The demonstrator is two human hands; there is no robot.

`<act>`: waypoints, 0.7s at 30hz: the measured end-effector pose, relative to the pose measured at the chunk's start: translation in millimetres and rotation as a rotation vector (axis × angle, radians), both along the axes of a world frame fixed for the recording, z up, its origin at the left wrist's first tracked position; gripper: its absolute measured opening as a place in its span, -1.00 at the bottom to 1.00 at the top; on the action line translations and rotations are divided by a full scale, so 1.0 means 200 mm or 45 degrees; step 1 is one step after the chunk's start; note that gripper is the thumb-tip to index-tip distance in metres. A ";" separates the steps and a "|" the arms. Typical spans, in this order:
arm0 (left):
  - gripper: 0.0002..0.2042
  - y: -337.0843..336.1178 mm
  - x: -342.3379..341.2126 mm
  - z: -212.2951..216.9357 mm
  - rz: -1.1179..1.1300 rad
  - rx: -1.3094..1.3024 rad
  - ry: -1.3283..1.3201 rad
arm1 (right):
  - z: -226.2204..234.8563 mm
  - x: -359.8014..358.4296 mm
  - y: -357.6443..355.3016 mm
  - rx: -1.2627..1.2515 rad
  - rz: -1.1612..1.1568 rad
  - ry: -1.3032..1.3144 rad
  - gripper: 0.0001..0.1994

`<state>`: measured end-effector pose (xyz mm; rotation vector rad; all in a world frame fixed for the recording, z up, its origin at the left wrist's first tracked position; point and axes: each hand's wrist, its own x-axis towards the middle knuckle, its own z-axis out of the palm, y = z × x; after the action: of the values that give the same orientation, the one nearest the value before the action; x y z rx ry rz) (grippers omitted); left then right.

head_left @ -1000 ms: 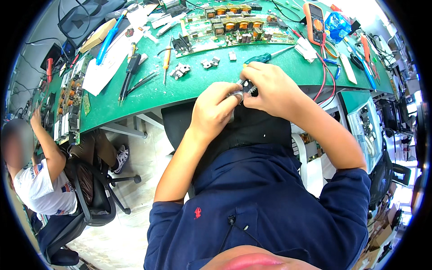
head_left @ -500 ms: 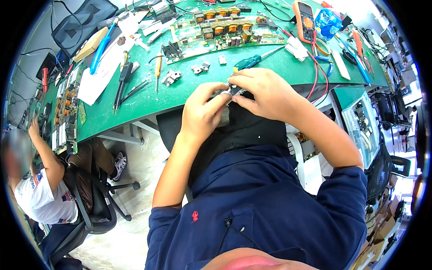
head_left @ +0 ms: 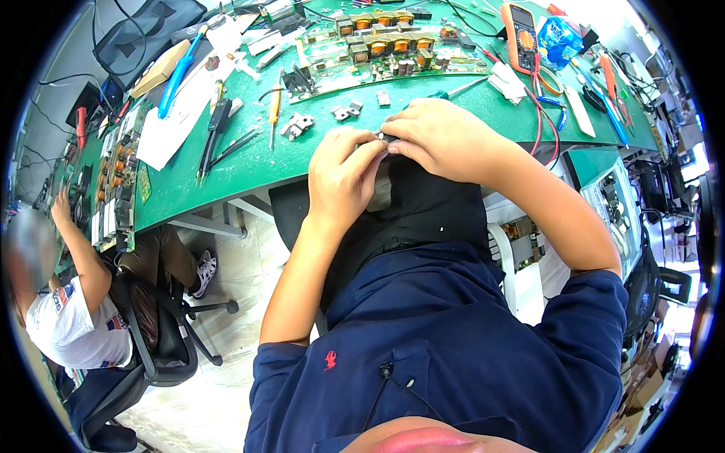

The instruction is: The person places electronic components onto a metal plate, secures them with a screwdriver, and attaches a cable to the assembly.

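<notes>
At the near edge of the green workbench [head_left: 257,170], my left hand [head_left: 340,177] and my right hand [head_left: 445,142] meet with fingertips pinched. Between them is a small dark part with bits of metal [head_left: 387,138], mostly covered by the fingers, so its exact kind cannot be made out. Just beyond the right hand lies a green-handled screwdriver [head_left: 441,95], its handle largely hidden. Small silvery metal pieces lie past my hands: a cluster [head_left: 297,126], a smaller group [head_left: 347,111] and a single one [head_left: 384,98].
A long circuit board [head_left: 326,84] with orange-wound coils spans the back. An orange multimeter [head_left: 521,38] with red leads stands right. To the left are a yellow-handled screwdriver [head_left: 274,109], a black tool [head_left: 215,128] and white paper [head_left: 170,136]. Another person [head_left: 79,325] sits far left.
Both hands have closed in around the small part, covering more of it. My right hand has rolled over it and now hides most of the screwdriver handle. The view has shifted slightly.
</notes>
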<state>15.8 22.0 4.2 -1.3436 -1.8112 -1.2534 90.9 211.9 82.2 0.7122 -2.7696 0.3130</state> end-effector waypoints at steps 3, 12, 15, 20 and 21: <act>-0.83 -0.01 0.00 -0.01 0.071 0.011 -0.049 | 0.00 -0.02 -0.02 0.114 -0.035 0.041 -0.86; -0.80 -0.02 -0.05 -0.02 0.167 -0.007 -0.144 | -0.02 -0.15 -0.04 0.136 -0.002 0.035 -0.85; -0.72 -0.04 -0.04 0.00 0.132 -0.091 -0.184 | -0.01 -0.20 -0.01 0.007 -0.018 -0.105 -0.84; -0.67 -0.04 -0.04 0.00 0.126 -0.164 -0.305 | 0.06 -0.25 0.01 -0.142 -0.018 -0.392 -0.80; -0.67 -0.04 -0.04 0.01 0.124 -0.186 -0.319 | 0.07 -0.25 0.01 -0.120 -0.006 -0.406 -0.80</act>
<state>7.6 14.7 6.2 -1.2002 -2.1508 -1.3066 41.2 213.2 96.8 0.6841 -3.0265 0.6000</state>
